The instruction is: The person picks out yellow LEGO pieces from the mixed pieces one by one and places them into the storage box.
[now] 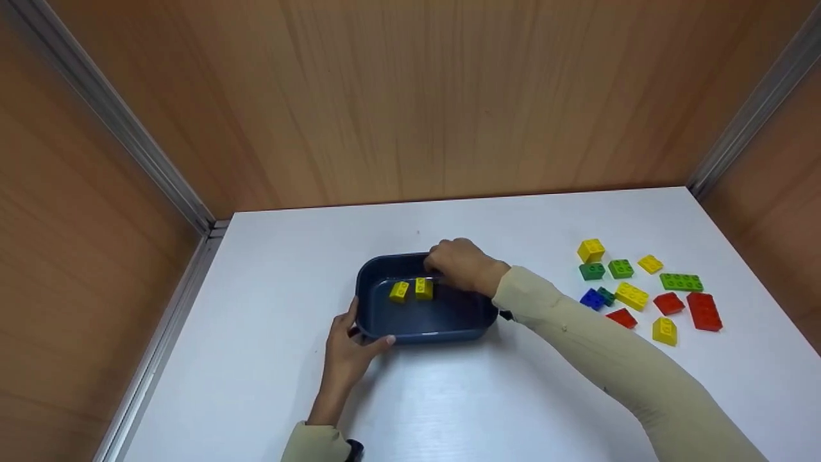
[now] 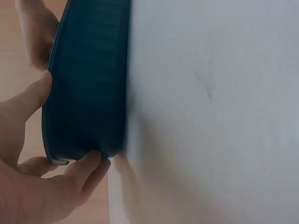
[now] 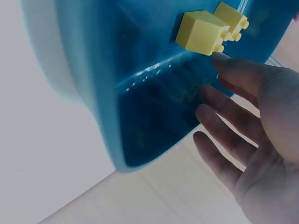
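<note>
A dark blue rectangular tray (image 1: 436,337) sits on the white table, with two yellow toy bricks, one (image 1: 399,292) left of the other (image 1: 424,289), on its floor. My left hand (image 1: 346,353) grips the tray's near left corner; in the left wrist view the thumb lies along the rim and the fingers press the end wall. Over the far wall reaches my right hand (image 1: 462,263). Seen from the right wrist, its fingers (image 3: 229,109) are loosely spread and hold nothing, and the thumb tip is close beside the nearer yellow brick (image 3: 201,35).
Loose toy bricks lie on the right of the table: yellow ones (image 1: 632,296), a light green one (image 1: 681,282), a blue one (image 1: 592,299), a red one (image 1: 704,312) and several more. Wooden panels (image 1: 417,102) enclose the table at the back and sides.
</note>
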Demonstrator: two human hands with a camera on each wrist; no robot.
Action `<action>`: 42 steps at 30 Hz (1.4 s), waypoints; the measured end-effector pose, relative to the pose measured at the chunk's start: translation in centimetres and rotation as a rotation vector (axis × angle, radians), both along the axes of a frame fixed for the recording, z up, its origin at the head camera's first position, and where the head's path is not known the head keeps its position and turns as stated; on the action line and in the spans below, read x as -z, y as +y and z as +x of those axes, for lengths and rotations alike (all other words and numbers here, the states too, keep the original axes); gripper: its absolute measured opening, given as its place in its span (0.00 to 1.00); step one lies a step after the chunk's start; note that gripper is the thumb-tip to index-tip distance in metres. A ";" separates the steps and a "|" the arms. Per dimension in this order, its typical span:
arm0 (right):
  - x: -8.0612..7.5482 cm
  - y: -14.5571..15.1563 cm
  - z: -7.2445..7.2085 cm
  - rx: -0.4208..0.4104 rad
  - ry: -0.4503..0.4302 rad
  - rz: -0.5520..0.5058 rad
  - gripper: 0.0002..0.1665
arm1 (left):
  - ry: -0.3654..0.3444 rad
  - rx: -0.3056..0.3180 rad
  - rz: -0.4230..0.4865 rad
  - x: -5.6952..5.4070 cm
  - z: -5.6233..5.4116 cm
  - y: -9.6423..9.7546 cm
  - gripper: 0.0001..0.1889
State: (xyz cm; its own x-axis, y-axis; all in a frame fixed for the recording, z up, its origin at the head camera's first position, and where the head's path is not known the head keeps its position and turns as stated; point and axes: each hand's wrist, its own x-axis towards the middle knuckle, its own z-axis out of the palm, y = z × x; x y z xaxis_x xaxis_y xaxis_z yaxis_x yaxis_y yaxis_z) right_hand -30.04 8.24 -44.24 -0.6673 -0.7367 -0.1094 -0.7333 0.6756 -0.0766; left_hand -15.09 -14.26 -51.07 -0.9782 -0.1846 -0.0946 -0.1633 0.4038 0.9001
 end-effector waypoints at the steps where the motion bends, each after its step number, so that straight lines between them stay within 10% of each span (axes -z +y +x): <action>1: 0.0 0.3 0.0 -0.007 0.015 -0.007 0.16 | -0.001 0.000 0.001 0.0 0.0 0.0 0.55; 42: -0.4 10.1 3.9 -0.012 0.244 -0.140 0.20 | 0.035 -0.001 0.015 -0.1 0.1 0.1 0.54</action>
State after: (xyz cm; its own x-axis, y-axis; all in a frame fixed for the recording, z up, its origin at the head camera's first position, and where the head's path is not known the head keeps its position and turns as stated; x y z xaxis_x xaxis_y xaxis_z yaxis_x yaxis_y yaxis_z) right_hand -26.16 18.37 -43.81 -0.6524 -0.7415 0.1569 -0.7495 0.6619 0.0114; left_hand -14.95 -14.14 -50.98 -0.9809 -0.1841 -0.0631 -0.1319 0.3906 0.9111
